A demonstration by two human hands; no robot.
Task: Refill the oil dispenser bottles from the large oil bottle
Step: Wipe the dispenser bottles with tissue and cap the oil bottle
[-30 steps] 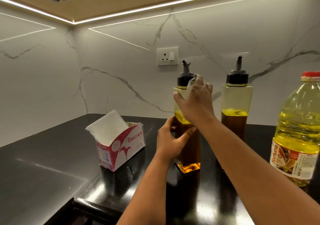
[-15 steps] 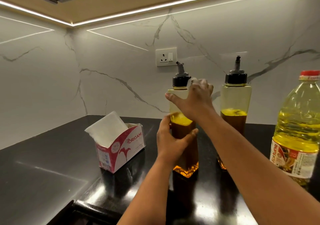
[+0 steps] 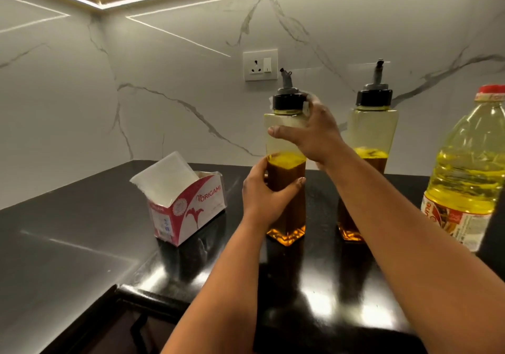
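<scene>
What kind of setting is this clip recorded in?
Most likely a home kitchen: a glossy black countertop in a corner of marble-look wall, a wall socket above it, and two oil dispenser bottles beside a large oil bottle and a napkin box.

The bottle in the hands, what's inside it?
The held dispenser bottle has dark oil with a yellow surface, roughly half full; above is empty. The left hand covers part of the oil.

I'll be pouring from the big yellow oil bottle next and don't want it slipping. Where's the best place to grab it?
Probably the narrowing shoulder of the large oil bottle, above its label, coming from its left, open side; its right side is cut off by the frame. It stands upright with its red cap on, so a second hand under the base would help.
</scene>
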